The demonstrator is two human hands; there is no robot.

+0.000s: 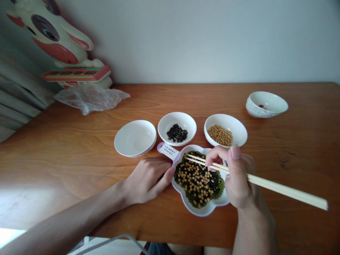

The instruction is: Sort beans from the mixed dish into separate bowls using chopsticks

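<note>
Head view: the right hand (238,180) grips chopsticks (287,191), tips at the mixed beans (199,179) in a scalloped dish (205,213) on the counter (87,152); the left hand (149,179) touches the dish's edge, grip unclear. Writing on the dish's sticker (169,151) and the toy's (61,39) red label (72,83) is too small to read.

A plain wall (186,42) rises behind the wooden tabletop (66,148), a cool grey-blue that dims toward its upper right corner. The tabletop itself is a warm orange-brown, the grain plain to see, and its far right corner is rounded off. Over on the left I can see a greyish curtain (17,94) falling in folds. Near it, at the back, stands a cow toy (63,37) with a small keyboard, a clear bag (98,100) crumpled in front. Light glares white across the tabletop's left side.
</note>
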